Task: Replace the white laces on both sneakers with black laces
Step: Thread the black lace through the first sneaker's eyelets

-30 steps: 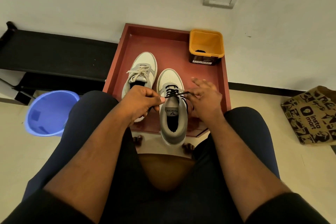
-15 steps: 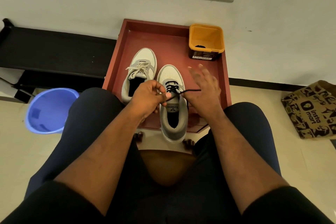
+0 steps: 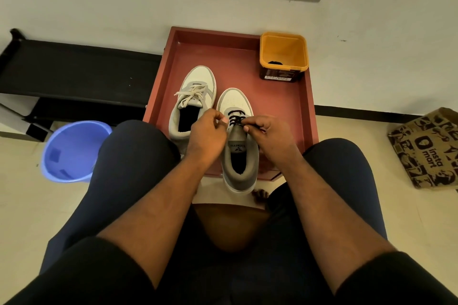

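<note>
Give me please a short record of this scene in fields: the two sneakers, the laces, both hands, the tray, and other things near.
right sneaker: black lace partly threaded, heel overhangs the tray edge
left sneaker: white lace still in
right hand: fingers pinch the black lace end
left hand: fingers curled at the sneaker's eyelets; grip on lace not clear
tray: red, holds both sneakers
yellow tub: far right corner of the tray, something dark inside
blue bucket: on the floor, left
paper bag: on the floor, right

Two sneakers stand side by side on tray, tub behind.
</note>
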A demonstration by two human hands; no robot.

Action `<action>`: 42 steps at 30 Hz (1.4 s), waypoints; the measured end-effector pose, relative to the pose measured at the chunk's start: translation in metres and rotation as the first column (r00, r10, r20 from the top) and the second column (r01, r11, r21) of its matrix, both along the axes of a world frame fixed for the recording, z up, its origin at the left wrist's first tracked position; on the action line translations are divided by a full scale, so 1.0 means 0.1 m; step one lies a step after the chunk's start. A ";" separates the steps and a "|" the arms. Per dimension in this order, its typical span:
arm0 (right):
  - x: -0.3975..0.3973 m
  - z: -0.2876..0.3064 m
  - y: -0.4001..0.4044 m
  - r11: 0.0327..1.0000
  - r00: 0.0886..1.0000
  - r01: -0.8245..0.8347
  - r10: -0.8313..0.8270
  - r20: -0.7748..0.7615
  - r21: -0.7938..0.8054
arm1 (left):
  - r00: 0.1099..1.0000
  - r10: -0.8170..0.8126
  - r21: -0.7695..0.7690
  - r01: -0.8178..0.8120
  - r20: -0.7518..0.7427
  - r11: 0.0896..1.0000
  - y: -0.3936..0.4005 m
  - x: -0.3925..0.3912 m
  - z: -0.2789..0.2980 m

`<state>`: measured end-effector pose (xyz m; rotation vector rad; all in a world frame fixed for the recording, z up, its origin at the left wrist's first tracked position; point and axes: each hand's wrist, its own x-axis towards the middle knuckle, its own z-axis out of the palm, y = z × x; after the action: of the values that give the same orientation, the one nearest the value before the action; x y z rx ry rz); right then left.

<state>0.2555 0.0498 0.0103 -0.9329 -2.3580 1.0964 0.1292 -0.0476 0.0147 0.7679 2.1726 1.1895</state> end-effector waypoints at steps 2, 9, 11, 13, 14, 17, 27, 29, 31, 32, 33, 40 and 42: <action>-0.01 0.00 0.01 0.998 0.998 0.039 -0.041 0.038 0.053 | 0.996 -0.083 -0.103 0.079 -0.033 0.992 -0.02 -0.01 -0.03; -0.06 0.04 -0.05 0.953 0.946 -0.002 -0.097 0.309 0.303 | 0.990 -0.136 -0.082 0.139 0.042 0.987 0.02 -0.04 -0.08; -0.06 0.03 -0.06 0.937 0.929 -0.043 -0.089 0.359 0.346 | 0.987 -0.114 -0.058 0.121 0.117 0.991 0.02 -0.05 -0.09; -0.09 0.01 -0.08 0.925 0.920 -0.070 -0.085 0.383 0.373 | 0.981 -0.114 -0.045 0.123 0.159 0.991 0.02 -0.06 -0.09; -0.10 0.00 -0.09 0.926 0.920 -0.064 -0.090 0.383 0.373 | 0.976 -0.123 -0.036 0.132 0.180 0.991 0.02 -0.06 -0.09; -0.12 -0.02 -0.12 0.925 0.922 -0.055 -0.098 0.375 0.376 | 0.955 -0.157 -0.009 0.164 0.251 0.986 0.03 -0.03 -0.09; -0.13 -0.04 -0.13 0.900 0.895 -0.097 -0.108 0.432 0.425 | 0.921 -0.064 -0.003 0.070 0.385 0.998 0.04 0.00 -0.11; -0.13 -0.06 -0.14 0.908 0.911 -0.071 -0.109 0.397 0.413 | 0.927 -0.070 0.008 0.072 0.369 0.997 0.06 0.01 -0.12; -0.13 -0.08 -0.14 0.915 0.921 -0.055 -0.108 0.375 0.400 | 0.933 -0.072 0.024 0.068 0.354 0.997 0.07 0.00 -0.14; -0.12 -0.08 -0.13 0.918 0.922 -0.054 -0.106 0.373 0.394 | 0.938 -0.067 0.025 0.062 0.340 0.998 0.08 -0.01 -0.15; -0.12 -0.08 -0.13 0.920 0.922 -0.054 -0.104 0.374 0.389 | 0.947 -0.058 0.019 0.055 0.317 0.998 0.08 -0.01 -0.17; -0.09 -0.06 -0.09 0.920 0.895 -0.104 -0.079 0.439 0.377 | 0.989 -0.014 -0.053 0.022 0.146 0.998 0.11 -0.05 -0.18; -0.07 -0.05 -0.05 0.935 0.889 -0.111 -0.058 0.453 0.336 | 0.971 0.073 -0.026 -0.069 0.228 0.997 0.10 -0.12 -0.09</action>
<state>0.2489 0.0449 0.0052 -1.1139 -2.8220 0.4509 0.1170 -0.0375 0.0061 0.5209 2.0311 1.2274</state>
